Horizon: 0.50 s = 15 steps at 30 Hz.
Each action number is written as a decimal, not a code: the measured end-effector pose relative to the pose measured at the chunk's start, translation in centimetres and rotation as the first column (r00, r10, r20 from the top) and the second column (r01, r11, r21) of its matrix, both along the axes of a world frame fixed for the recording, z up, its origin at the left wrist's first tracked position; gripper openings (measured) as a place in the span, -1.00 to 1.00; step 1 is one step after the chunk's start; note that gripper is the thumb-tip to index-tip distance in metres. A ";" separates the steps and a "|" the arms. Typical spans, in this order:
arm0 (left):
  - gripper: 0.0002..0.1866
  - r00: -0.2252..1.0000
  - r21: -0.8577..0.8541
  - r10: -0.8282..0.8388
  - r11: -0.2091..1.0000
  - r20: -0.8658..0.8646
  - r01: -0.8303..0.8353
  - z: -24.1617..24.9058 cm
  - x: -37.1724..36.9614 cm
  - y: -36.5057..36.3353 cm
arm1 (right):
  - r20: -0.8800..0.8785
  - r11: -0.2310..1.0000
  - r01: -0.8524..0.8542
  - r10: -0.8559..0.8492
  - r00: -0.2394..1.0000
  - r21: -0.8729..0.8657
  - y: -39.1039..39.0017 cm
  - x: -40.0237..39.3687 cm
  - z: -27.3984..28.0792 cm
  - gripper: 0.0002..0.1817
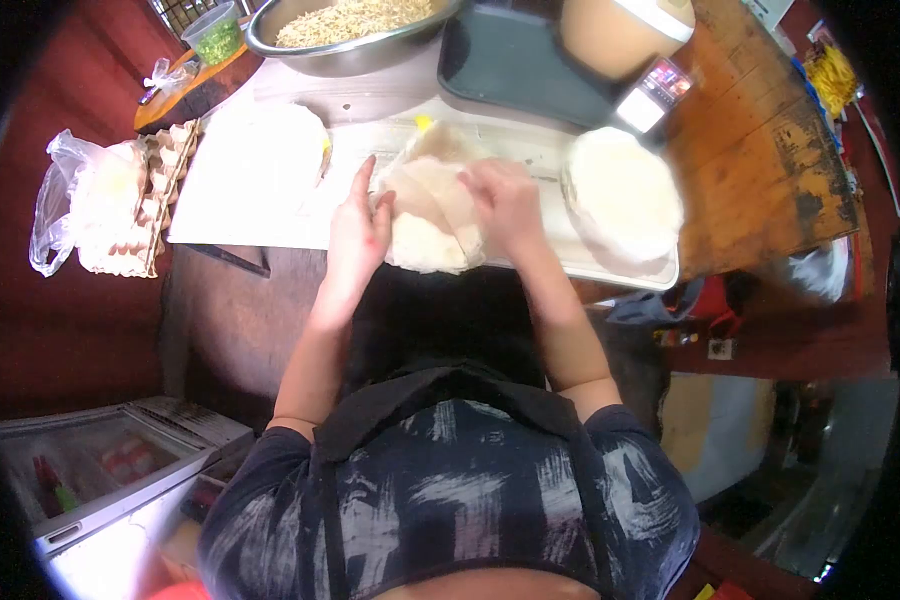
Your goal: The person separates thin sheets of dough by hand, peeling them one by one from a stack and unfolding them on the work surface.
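Note:
A thin, pale, translucent wrapper sheet (435, 235) lies in front of me with its upper part raised and creased. My right hand (507, 205) has its fingers closed in a pinch at the sheet's right edge. At the left edge rests my left hand (358, 225), its fingers stretched out and the thumb apart. A round stack of white wrapper sheets (622, 195) sits on the right end of the white tray (540, 150). Another white round stack (260, 155) lies to the left. Something small and yellow shows just behind the raised sheet.
A metal bowl (350, 58) of shredded filling stands at the back, beside a dark tray (515, 65). Behind the right stack are a beige container (615, 35) and a phone (655, 95). Egg cartons (155, 200) stand left; a tub of chopped greens (215, 38) sits far left.

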<state>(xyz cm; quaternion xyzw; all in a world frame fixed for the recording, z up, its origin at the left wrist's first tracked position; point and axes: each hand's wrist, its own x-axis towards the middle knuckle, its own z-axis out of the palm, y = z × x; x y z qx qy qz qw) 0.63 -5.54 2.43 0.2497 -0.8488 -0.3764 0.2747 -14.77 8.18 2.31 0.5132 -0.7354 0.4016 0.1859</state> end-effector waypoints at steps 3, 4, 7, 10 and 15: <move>-0.45 0.997 -0.066 0.049 0.996 -0.065 -0.053 -0.4 0.1 -1.0 | 0.070 0.993 0.067 -0.060 0.996 -0.094 0.3 -1.0 -0.2 -0.84; -0.49 0.995 -0.053 0.088 0.994 -0.051 -0.090 -0.2 0.3 -1.0 | 0.069 0.993 0.066 -0.060 0.996 -0.094 0.4 -1.2 -0.2 -0.84; -0.56 0.996 0.006 0.085 0.996 -0.042 -0.085 -0.5 0.3 -1.0 | 0.138 0.994 0.105 -0.102 0.985 -0.010 0.7 -1.3 0.2 -0.85; -0.60 1.000 0.039 -0.003 0.999 -0.030 0.004 -0.2 0.4 -0.2 | 0.203 0.993 0.011 -0.036 0.979 0.122 0.8 -1.1 1.2 -0.84; -0.60 0.985 0.100 -0.111 0.987 -0.130 0.124 0.6 0.1 1.5 | -0.022 0.980 -0.092 0.097 0.995 0.176 -0.4 1.7 2.1 -0.88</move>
